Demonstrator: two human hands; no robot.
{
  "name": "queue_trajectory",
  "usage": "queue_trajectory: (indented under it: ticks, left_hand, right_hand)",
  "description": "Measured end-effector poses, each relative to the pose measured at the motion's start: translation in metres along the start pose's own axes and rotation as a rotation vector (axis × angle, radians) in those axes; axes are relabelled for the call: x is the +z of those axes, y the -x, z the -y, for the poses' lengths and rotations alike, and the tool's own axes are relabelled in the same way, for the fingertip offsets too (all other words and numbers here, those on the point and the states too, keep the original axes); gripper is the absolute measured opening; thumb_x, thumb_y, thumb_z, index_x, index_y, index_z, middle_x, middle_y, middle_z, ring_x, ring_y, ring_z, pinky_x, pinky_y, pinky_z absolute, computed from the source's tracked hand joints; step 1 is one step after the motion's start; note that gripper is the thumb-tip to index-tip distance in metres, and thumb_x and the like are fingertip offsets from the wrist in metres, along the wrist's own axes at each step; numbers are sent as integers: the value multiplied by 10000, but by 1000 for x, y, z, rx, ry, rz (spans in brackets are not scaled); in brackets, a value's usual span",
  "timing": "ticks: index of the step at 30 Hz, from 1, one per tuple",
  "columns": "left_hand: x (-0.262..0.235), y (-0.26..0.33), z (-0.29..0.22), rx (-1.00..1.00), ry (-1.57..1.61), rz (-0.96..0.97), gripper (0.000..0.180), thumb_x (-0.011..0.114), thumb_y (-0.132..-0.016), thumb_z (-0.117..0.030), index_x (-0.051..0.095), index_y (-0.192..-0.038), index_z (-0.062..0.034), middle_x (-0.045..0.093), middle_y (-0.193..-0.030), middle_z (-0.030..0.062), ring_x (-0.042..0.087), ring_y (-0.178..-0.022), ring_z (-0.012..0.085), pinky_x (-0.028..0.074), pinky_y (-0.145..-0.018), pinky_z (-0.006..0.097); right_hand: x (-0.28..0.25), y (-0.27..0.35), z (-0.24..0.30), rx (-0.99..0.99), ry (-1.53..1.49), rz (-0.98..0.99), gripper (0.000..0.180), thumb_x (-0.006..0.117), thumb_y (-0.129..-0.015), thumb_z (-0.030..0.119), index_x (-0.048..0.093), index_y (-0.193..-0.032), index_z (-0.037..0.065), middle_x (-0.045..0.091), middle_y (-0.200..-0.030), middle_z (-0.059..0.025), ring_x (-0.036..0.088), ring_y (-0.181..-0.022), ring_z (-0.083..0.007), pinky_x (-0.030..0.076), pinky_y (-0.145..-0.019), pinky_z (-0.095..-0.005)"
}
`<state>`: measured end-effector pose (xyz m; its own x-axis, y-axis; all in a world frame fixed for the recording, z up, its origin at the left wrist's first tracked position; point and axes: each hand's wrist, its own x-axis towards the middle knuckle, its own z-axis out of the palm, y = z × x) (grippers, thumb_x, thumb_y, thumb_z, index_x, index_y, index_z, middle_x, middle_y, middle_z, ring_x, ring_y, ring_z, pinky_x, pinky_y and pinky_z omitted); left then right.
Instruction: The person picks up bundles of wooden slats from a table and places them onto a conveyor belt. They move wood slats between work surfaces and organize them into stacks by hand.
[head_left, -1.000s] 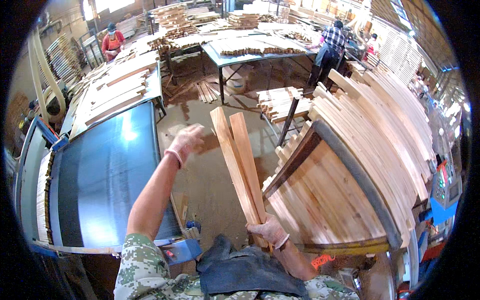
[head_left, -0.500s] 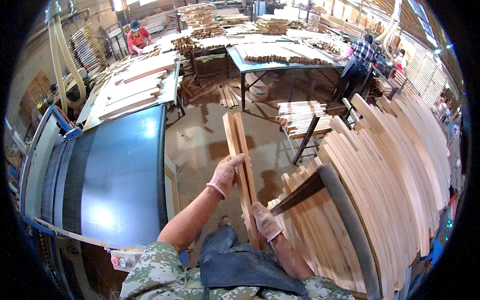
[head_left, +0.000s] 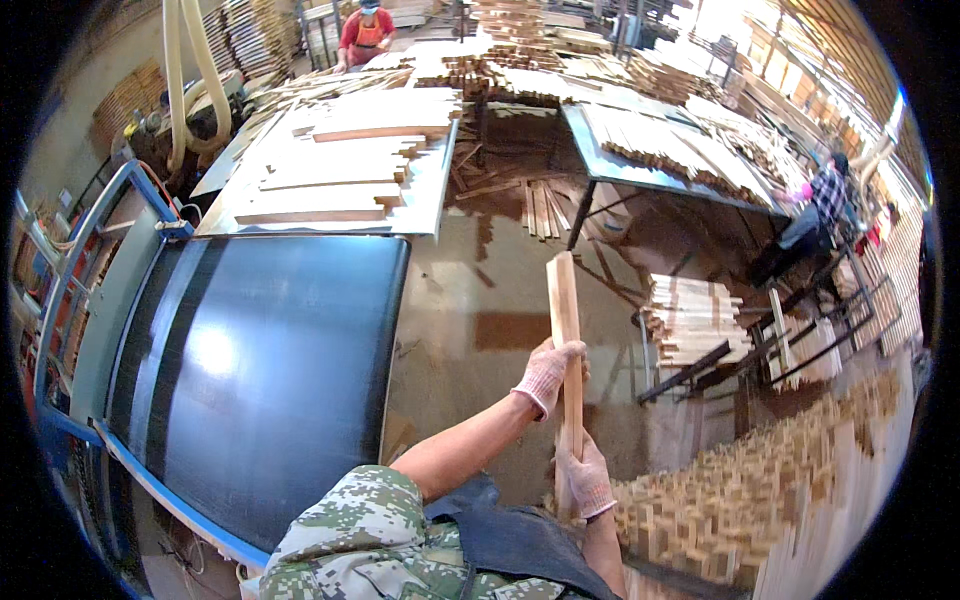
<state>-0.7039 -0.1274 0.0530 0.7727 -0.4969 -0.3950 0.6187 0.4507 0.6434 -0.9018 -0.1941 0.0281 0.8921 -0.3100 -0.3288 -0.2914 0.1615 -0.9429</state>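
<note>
My left hand point(head_left: 550, 377), in a pale knitted glove, is closed around the middle of long pale wooden strips point(head_left: 564, 300) held together lengthwise in front of me. The seam between them is hard to make out now. Lower down, my gloved right hand point(head_left: 586, 474) grips the same strips near their close end. Their far end points away over the floor. To the left of my hands lies the black conveyor belt point(head_left: 290, 350) of a machine. A large stack of wooden strips point(head_left: 740, 490), partly smeared by motion, stands beside my right hand.
A table point(head_left: 425, 215) bearing boards stands beyond the belt. Another metal table point(head_left: 590, 150) with strips is farther right. A smaller strip pile point(head_left: 695, 315) rests on a rack. One person point(head_left: 368, 35) works at the back, another point(head_left: 820, 210) at the right.
My view has swung right-to-left across the scene, so the belt takes up more room. The two strips, earlier seen with a gap between them, now look closed together. Both hands keep their hold.
</note>
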Motion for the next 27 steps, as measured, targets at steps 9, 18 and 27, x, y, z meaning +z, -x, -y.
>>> queue_trajectory:
  ticks: [9,18,27]
  left_hand:
    - [-81,-82,-157,306,277,-209,330,736,-939,-138,564,-1206,-47,673,-964,124,725,-855,261,668,-777,407]
    - [-166,-86,-271,635,-178,-534,696,692,-981,-244,413,-1535,71,598,-1393,178,606,-1237,250,512,-1048,369]
    - [-235,-125,-332,791,-126,-1108,713,677,-995,-274,405,-1556,73,581,-1427,182,605,-1204,265,488,-1059,404]
  right_hand:
    - [100,-159,82,-509,965,-74,747,824,-753,230,564,-1408,-17,659,-1126,-216,672,-1010,-382,544,-936,-456]
    - [171,-330,132,-554,783,364,569,776,-799,248,652,-1288,-15,655,-1015,-203,666,-956,-371,534,-880,-454]
    - [270,-542,228,-737,1038,647,490,759,-849,348,689,-1164,-21,662,-954,-191,676,-885,-337,560,-812,-438]
